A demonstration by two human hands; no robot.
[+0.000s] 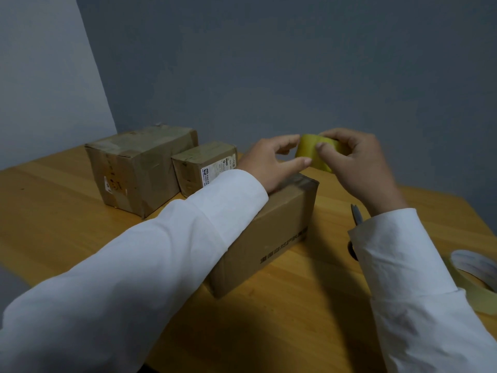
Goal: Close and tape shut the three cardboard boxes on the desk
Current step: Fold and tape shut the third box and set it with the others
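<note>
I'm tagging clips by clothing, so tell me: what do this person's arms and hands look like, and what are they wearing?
Both arms are covered by long, loose white sleeves of plain, slightly creased fabric that end at the wrists. The left hand and right hand are bare: no gloves show, and no rings, watch or markings can be seen in this view.

Yellow tape strip [313, 152], translucent. Brown cardboard on the nearest box [271, 232], black print along its side. White label, blue mark on the small box [204, 168]. Honey-toned wood-grain desk [295, 305]. White sleeves [150, 265]. Grey-blue wall [269, 63].
</note>
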